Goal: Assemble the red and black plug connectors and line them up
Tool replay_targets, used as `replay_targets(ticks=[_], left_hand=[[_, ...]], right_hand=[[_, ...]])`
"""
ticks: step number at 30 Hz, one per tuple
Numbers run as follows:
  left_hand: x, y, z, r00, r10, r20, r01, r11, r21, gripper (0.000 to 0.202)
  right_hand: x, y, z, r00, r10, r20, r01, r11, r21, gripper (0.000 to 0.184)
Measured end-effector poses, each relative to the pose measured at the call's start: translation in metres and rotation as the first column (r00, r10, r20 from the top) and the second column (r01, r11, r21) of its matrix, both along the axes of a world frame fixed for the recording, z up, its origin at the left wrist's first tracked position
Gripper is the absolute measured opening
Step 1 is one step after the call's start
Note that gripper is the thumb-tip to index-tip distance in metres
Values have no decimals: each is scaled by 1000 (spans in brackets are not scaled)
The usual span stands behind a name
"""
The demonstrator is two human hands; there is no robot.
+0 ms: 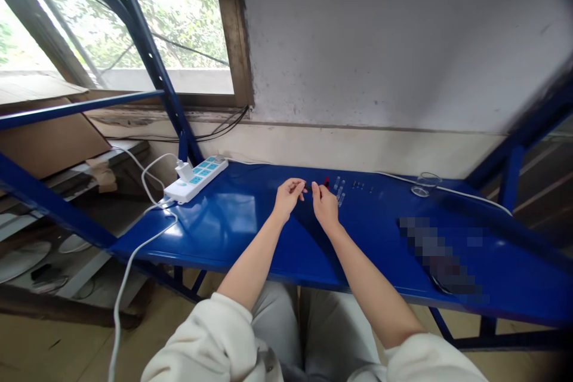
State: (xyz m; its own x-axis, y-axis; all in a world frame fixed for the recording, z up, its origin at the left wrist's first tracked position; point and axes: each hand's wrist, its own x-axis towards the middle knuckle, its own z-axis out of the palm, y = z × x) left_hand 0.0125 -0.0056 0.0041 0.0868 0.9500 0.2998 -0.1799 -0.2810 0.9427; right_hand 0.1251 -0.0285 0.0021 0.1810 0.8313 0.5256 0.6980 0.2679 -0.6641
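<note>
Close together over the blue tabletop (250,233), my two hands meet at the fingertips. My left hand (290,196) is closed in a pinch, and my right hand (325,206) is closed too, its thumb on top. A small dark piece (308,187) shows between them, too small to name. Just behind my right hand lies something red (327,181), partly hidden. Several clear small tubes (341,186) lie right of it. Farther right, several tiny parts (358,185) sit in a row.
A white power strip (197,180) with a plugged-in adapter (184,171) stands at the left, its cable hanging off the table. A clear glass cup (424,185) is at the back right. Nearer lies a blurred-out dark object (439,256). Blue frame posts flank the table.
</note>
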Motion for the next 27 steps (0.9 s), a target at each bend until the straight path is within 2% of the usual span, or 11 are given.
replay_targets(ticks=[3,9,18,27], left_hand=[[-2,0,-4,1000,-27,-5,27,1000,-5,29],[-3,0,-1,998,-61,20,62,997,-52,31],[-5,4,-6,989,-106,103,113,991,-72,30],[-4,-1,0,989,-127,73,133,988,-78,28]], right_hand=[[2,0,-5,999,-34,29,34,999,-5,47],[2,-1,1,995,-48,92,45,998,36,43],[0,-2,2,993,-36,110,22,992,123,38],[4,-2,0,1000,-6,23,5,999,35,41]])
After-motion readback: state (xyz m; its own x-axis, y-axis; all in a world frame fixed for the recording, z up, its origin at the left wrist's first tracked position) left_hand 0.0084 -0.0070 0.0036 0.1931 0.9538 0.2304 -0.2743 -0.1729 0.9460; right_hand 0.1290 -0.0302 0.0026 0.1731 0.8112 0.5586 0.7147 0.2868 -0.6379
